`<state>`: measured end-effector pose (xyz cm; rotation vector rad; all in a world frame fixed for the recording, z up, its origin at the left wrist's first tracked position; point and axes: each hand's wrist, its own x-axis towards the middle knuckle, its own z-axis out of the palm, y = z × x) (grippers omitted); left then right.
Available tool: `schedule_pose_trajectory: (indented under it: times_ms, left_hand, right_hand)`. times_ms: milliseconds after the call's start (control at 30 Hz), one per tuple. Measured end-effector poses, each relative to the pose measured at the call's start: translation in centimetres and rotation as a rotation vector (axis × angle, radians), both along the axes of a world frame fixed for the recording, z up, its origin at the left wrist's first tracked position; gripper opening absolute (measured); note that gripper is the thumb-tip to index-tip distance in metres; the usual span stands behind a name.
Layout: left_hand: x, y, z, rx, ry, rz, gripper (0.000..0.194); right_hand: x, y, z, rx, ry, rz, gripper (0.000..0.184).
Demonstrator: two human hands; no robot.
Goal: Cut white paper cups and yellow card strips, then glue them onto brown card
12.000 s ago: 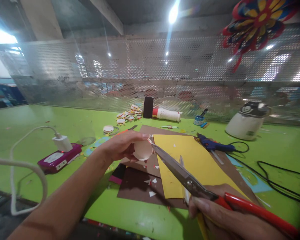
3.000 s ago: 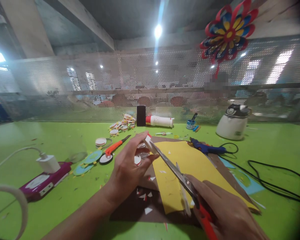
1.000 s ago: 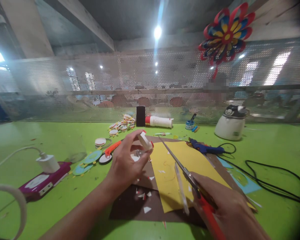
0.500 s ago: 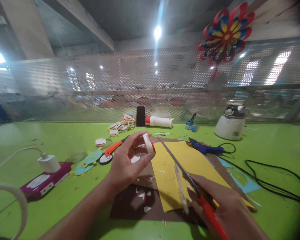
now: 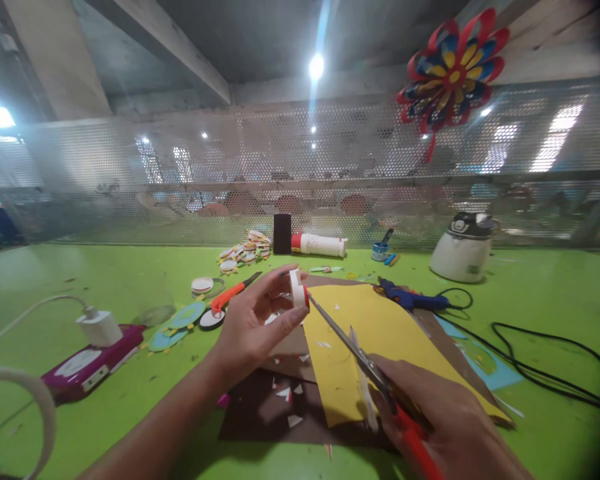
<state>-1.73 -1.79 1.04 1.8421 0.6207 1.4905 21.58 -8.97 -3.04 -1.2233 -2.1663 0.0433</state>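
My left hand point(image 5: 257, 327) pinches a short white ring with a red edge point(image 5: 297, 291), perhaps a cut cup rim, between thumb and fingers. My right hand point(image 5: 430, 407) grips scissors point(image 5: 365, 363) with red handles. Their blades slant up and left, and the tip is at or very near the ring's red edge; whether it touches I cannot tell. Below lies a yellow sheet point(image 5: 395, 320) on dark brown card point(image 5: 260, 417). Small white scraps point(image 5: 295, 421) are scattered there, and a pale, see-through strip point(image 5: 366, 397) rests on the yellow sheet under the scissors.
An orange-handled cutter point(image 5: 227, 296) and blue-green paper discs point(image 5: 187, 315) lie left, beside a purple power strip point(image 5: 95, 360) with a plugged charger. A blue glue gun point(image 5: 413, 297) with black cord lies right. Behind stand a phone-like black slab point(image 5: 282, 233), white cups point(image 5: 323, 245) and a white-and-black container point(image 5: 463, 250).
The scissors' tip has swung down and left to the ring's red edge. A small white scrap now shows on the yellow sheet. My left hand has barely moved.
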Motion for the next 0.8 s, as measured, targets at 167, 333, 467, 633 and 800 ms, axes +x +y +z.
schedule_pose_trajectory:
  times_ms: [167, 333, 467, 633, 800]
  left_hand:
    - [-0.2, 0.2, 0.0, -0.019, 0.001, -0.032, 0.044]
    - [-0.6, 0.6, -0.1, -0.006, 0.011, -0.022, 0.046]
    - [-0.9, 1.0, -0.2, -0.059, 0.0, -0.044, 0.051]
    - [-1.2, 1.0, 0.3, -0.144, -0.024, -0.179, 0.046]
    - [-1.7, 1.2, 0.7, -0.224, -0.088, -0.384, 0.045]
  right_hand:
    - [0.0, -0.3, 0.3, 0.106, -0.036, -0.054, 0.033]
    - [-0.1, -0.5, 0.2, 0.149, -0.059, -0.106, 0.033]
    - [0.1, -0.3, -0.4, 0.192, -0.071, -0.116, 0.036]
    - [0.3, -0.2, -0.8, 0.223, -0.076, -0.097, 0.038]
    - [0.1, -0.4, -0.5, 0.232, -0.047, -0.074, 0.037]
